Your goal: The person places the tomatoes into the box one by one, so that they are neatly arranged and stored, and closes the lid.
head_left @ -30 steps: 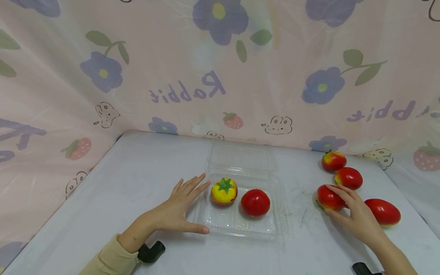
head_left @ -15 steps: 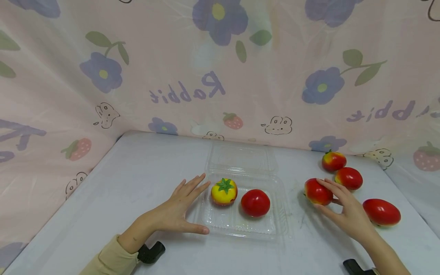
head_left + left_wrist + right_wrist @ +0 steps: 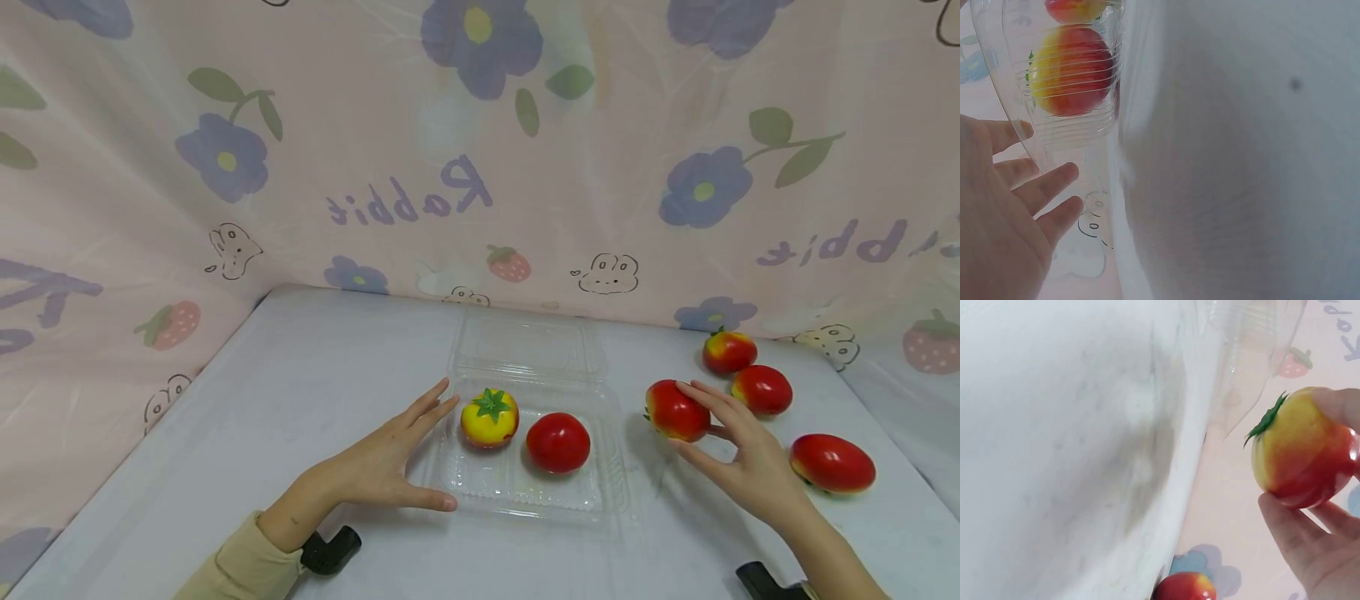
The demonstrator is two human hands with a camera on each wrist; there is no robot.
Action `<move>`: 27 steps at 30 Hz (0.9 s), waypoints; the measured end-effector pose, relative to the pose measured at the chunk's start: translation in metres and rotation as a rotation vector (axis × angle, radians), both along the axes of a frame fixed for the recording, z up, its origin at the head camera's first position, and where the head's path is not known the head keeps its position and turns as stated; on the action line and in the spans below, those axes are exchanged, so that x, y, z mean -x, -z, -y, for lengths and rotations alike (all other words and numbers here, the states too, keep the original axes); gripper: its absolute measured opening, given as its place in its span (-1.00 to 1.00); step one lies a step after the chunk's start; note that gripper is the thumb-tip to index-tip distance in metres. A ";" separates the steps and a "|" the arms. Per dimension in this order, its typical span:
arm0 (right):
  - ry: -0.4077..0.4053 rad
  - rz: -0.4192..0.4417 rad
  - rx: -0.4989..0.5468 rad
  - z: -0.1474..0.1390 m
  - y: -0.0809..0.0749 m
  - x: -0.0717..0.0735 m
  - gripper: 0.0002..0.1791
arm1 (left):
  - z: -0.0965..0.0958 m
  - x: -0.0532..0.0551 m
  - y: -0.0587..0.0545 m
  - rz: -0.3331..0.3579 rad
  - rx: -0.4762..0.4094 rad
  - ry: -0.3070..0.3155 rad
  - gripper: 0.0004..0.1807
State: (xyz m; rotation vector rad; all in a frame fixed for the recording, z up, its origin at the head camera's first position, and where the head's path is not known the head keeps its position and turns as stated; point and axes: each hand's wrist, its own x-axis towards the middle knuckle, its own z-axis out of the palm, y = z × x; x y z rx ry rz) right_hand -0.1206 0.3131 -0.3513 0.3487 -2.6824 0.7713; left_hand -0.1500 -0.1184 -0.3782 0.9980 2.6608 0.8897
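My right hand [image 3: 750, 462] pinches a red tomato [image 3: 677, 410] between thumb and fingers, right of the clear plastic box [image 3: 525, 497]. In the right wrist view that tomato [image 3: 1304, 450] shows a yellow top and green leaves, held off the table. The box lies with its lid [image 3: 528, 346] folded back. Inside it sit a yellow-topped tomato [image 3: 490, 419] and a red tomato [image 3: 558, 442]. My left hand [image 3: 382, 458] is spread at the box's left side, fingers straight. In the left wrist view its fingertips are at the box rim [image 3: 1007, 106]; whether they press on it I cannot tell.
Three more tomatoes lie on the right of the white table [image 3: 337, 342]: one at the back [image 3: 729, 352], one just in front of it [image 3: 762, 390], and a longer one [image 3: 832, 463] nearer. A patterned curtain [image 3: 420, 125] hangs behind the table.
My right hand has carried the tomato left and slightly away from me, toward the box, apart from the other loose tomatoes. The left hand has stayed nearly still.
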 end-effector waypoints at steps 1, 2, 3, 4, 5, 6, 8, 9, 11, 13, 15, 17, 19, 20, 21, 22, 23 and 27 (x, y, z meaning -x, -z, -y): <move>-0.006 -0.007 0.004 0.001 0.000 0.000 -0.14 | 0.000 0.000 0.000 0.003 -0.001 0.001 0.22; -0.012 -0.012 0.007 0.003 -0.001 0.000 -0.14 | 0.000 0.000 0.000 0.004 -0.001 0.001 0.22; -0.018 -0.017 0.011 0.004 -0.002 0.000 -0.15 | 0.000 0.000 0.000 0.005 0.000 0.001 0.22; -0.024 -0.020 0.014 0.006 -0.002 0.000 -0.15 | 0.000 0.000 0.000 0.007 0.000 0.002 0.23; -0.032 -0.024 0.023 0.008 -0.002 0.000 -0.15 | 0.000 0.000 -0.001 0.009 0.000 0.002 0.23; -0.038 -0.027 0.029 0.009 -0.003 0.000 -0.15 | 0.000 0.000 -0.001 0.010 0.001 0.003 0.23; -0.052 -0.035 0.043 0.012 -0.003 0.000 -0.16 | 0.000 0.000 -0.001 0.010 0.001 0.003 0.23; -0.057 -0.041 0.050 0.014 -0.003 0.000 -0.16 | 0.000 0.000 -0.001 0.010 0.003 0.003 0.23; -0.068 -0.052 0.062 0.017 -0.004 0.000 -0.15 | 0.000 0.000 -0.001 0.008 0.004 0.003 0.22; -0.072 -0.059 0.064 0.020 -0.005 0.001 -0.16 | 0.000 0.000 0.000 0.008 0.005 0.001 0.22; -0.072 -0.060 0.065 0.022 -0.005 0.001 -0.16 | 0.000 0.000 0.000 0.008 0.007 0.000 0.22; -0.076 -0.058 0.067 0.025 -0.006 0.001 -0.16 | 0.000 0.000 0.000 0.007 0.008 0.001 0.22; -0.082 -0.055 0.069 0.027 -0.007 0.000 -0.16 | 0.000 0.000 0.000 0.006 0.008 0.002 0.22; -0.086 -0.052 0.071 0.028 -0.008 0.000 -0.16 | 0.000 0.000 0.000 0.006 0.008 0.003 0.22; -0.090 -0.050 0.072 0.029 -0.008 0.000 -0.16 | 0.000 0.000 0.000 0.006 0.008 0.004 0.21; -0.092 -0.047 0.072 0.029 -0.008 0.000 -0.16 | 0.000 0.000 0.000 0.007 0.008 0.004 0.21; -0.092 -0.045 0.068 0.030 -0.009 0.000 -0.16 | 0.000 0.000 0.000 0.008 0.008 0.003 0.21; -0.096 -0.037 0.057 0.034 -0.010 0.001 -0.16 | 0.000 0.000 0.000 0.008 0.014 0.000 0.21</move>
